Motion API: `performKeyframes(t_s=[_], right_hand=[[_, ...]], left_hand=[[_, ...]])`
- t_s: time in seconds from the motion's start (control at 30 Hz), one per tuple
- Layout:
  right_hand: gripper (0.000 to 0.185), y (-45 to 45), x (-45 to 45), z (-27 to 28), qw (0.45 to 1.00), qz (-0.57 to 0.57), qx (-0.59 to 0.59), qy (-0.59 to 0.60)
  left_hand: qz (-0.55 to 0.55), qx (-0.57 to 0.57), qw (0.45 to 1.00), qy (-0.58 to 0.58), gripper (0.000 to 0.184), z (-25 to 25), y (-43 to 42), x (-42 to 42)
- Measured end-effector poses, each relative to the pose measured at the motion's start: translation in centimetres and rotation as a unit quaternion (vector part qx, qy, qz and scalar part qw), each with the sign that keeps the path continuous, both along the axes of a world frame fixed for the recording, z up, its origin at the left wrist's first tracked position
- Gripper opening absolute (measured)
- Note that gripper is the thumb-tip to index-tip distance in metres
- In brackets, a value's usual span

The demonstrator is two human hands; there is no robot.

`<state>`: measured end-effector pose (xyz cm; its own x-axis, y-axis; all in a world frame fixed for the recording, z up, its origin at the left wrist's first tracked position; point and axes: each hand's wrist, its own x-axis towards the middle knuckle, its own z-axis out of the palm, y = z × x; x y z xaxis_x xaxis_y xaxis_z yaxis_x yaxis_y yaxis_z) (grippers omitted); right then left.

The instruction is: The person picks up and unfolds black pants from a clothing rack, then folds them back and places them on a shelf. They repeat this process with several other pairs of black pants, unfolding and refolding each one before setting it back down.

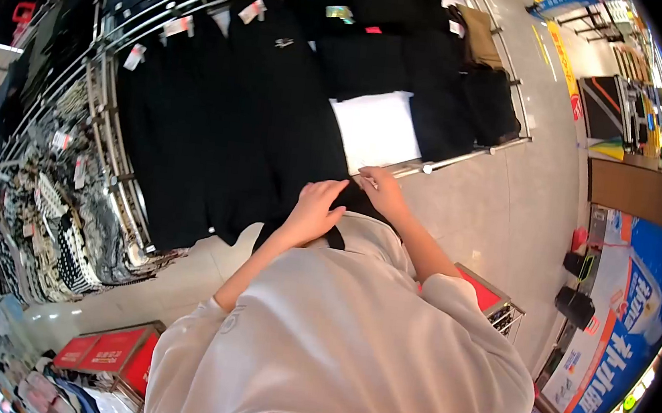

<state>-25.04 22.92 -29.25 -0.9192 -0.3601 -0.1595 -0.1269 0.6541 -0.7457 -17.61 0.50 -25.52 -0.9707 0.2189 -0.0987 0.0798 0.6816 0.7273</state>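
My left hand (316, 211) lies on black cloth at the near edge of the display, its fingers stretched out and the thumb apart. Close to its right, my right hand (383, 193) has bent fingers drawn together at the display's edge, just below a white sheet (376, 129). What those fingertips hold, if anything, is too small to make out. Dark fabric (357, 199) shows between the two hands, in front of my pale shirt. Long black trousers (194, 128) with paper tags are spread side by side left of the sheet.
Metal rails (112, 135) frame the display. Patterned garments (55, 218) hang at the left. Folded black clothes (362, 61) lie behind the sheet. Red boxes (102, 349) stand behind me at the left, and a red-topped rack (480, 290) at the right. A tiled aisle (509, 201) runs along the right.
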Motion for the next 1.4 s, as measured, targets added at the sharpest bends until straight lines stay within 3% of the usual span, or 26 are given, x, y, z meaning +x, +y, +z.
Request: performKeyframes(t_s=[0.07,0.1,0.13,0.23,0.33,0.4,0.47,0.57,0.63,0.7,0.77,0.87,0.93,1.0,1.03,1.17,1.37,1.4], right_hand=[[0.025,3.0,-3.0,-1.7,0.999,-0.005,-0.027,-0.02],[0.025,4.2,-4.5,-2.0,0.998,-0.008,-0.044,-0.032],[0.024,5.3,-6.2,-1.9,0.997,-0.023,-0.047,-0.054],[0.023,8.9,-11.5,-6.0,0.999,-0.003,-0.051,-0.011],[0.023,10.6,-17.8,-7.5,0.996,0.034,-0.061,-0.054],[0.026,11.1,-22.1,-9.4,0.998,0.061,-0.021,-0.009],[0.033,10.7,-26.4,-10.7,0.997,0.074,-0.006,0.017],[0.043,8.7,-31.6,-10.9,0.973,0.126,0.024,0.194],[0.051,7.3,-34.3,-11.7,0.963,0.17,0.047,0.202],[0.064,5.9,-35.1,-12.2,0.913,0.24,0.155,0.292],[0.078,4.9,-35.8,-13.4,0.902,0.282,0.212,0.248],[0.073,4.6,-35.9,-15.2,0.868,0.31,0.259,0.289],[0.065,5.2,-35.4,-13.6,0.862,0.355,0.254,0.258],[0.061,5.6,-35.5,-14.4,0.835,0.371,0.281,0.295],[0.058,5.9,-35.5,-14.8,0.806,0.384,0.308,0.33],[0.055,5.9,-36.9,-14.8,0.818,0.392,0.285,0.311],[0.046,7.2,-39.3,-15.1,0.813,0.43,0.238,0.314],[0.041,7.0,-39.3,-14.5,0.876,0.382,0.156,0.25]], left_hand=[[-0.092,0.213,0.972,-0.045,0.045,6.2,1.5,-4.6],[-0.096,0.214,0.971,0.043,0.039,9.7,2.6,-6.7],[-0.127,0.293,0.945,0.074,0.04,12.9,3.6,-9.0],[-0.214,0.458,0.857,0.099,0.042,22.8,7.0,-14.3],[-0.2,0.619,0.754,0.095,0.026,27.6,13.0,-17.2],[-0.179,0.649,0.738,0.048,0.026,28.3,15.4,-19.0],[-0.145,0.662,0.735,0.025,0.025,28.1,17.2,-20.6],[-0.095,0.671,0.735,-0.001,0.025,27.7,18.7,-22.2],[-0.074,0.673,0.736,-0.004,0.025,27.7,18.9,-22.9],[-0.057,0.667,0.743,-0.018,0.024,27.8,18.8,-23.5],[-0.041,0.652,0.756,-0.033,0.024,27.4,18.4,-23.9],[0.013,0.616,0.787,0.03,0.03,24.2,18.6,-23.0],[0.023,0.577,0.816,-0.012,0.054,21.4,18.3,-22.1],[0.052,0.605,0.788,-0.1,0.074,18.4,18.5,-20.0],[0.054,0.605,0.788,-0.1,0.074,17.3,18.6,-19.1],[0.103,0.606,0.775,-0.15,0.07,15.2,19.2,-16.7],[0.108,0.561,0.803,-0.169,0.066,15.5,19.9,-16.1],[0.102,0.554,0.809,-0.168,0.064,15.6,20.1,-16.1]])
